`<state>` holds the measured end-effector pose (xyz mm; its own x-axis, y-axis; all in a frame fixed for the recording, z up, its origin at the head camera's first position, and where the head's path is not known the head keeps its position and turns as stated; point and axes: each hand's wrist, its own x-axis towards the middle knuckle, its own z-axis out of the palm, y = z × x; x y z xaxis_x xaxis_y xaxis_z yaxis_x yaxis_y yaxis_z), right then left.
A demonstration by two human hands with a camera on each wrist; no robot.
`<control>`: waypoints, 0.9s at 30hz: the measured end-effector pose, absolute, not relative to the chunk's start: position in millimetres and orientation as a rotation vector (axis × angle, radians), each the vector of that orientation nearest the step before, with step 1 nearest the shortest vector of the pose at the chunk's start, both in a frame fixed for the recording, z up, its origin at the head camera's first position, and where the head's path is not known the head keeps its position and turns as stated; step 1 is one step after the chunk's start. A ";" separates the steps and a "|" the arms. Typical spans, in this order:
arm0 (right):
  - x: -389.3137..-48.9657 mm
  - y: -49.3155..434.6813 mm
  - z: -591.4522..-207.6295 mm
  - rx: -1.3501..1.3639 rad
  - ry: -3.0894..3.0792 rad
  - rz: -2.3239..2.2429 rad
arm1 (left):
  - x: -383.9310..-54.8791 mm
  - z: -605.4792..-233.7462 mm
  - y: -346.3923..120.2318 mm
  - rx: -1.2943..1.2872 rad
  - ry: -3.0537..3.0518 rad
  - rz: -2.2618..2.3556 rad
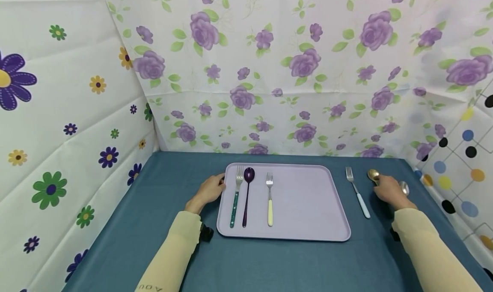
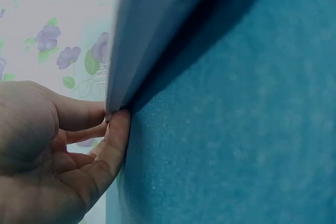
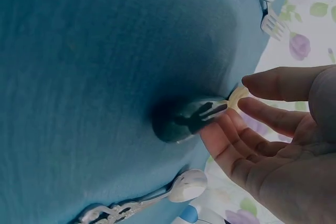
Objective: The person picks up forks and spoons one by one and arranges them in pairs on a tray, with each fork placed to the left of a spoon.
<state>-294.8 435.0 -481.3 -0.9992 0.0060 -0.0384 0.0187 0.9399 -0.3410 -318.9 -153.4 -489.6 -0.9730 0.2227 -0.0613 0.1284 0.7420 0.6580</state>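
My left hand point(image 1: 211, 190) pinches the left rim of a pale lilac tray point(image 1: 308, 198); in the left wrist view its thumb and fingers meet at the tray's edge point(image 2: 118, 51). On the tray lie a green-handled fork point(image 1: 235, 202), a dark purple spoon point(image 1: 249, 175) and a yellow-handled fork point(image 1: 270, 206). At the right, my right hand point(image 1: 390, 191) is over a gold spoon point(image 1: 372, 174), fingertips right at it. The right wrist view shows its broad shiny end point(image 3: 181, 121) beside the fingertips, with a gap between thumb and fingers. A silver spoon point(image 3: 188, 186) lies beside this hand.
Between the tray and my right hand lies a fork with a pale blue-white handle point(image 1: 363, 205). Blue-green cloth point(image 1: 269, 266) covers the table. Floral sheets point(image 1: 239, 125) rise behind it and at both sides.
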 end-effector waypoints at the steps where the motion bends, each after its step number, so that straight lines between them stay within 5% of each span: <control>1: -294.1 434.0 -480.3 0.029 3.052 -0.537 | -318.7 -489.3 -153.0 0.282 2.803 1.045; 27: -288.2 431.6 -482.6 0.011 3.092 -0.507 | -318.1 -488.6 -153.4 0.306 2.807 1.058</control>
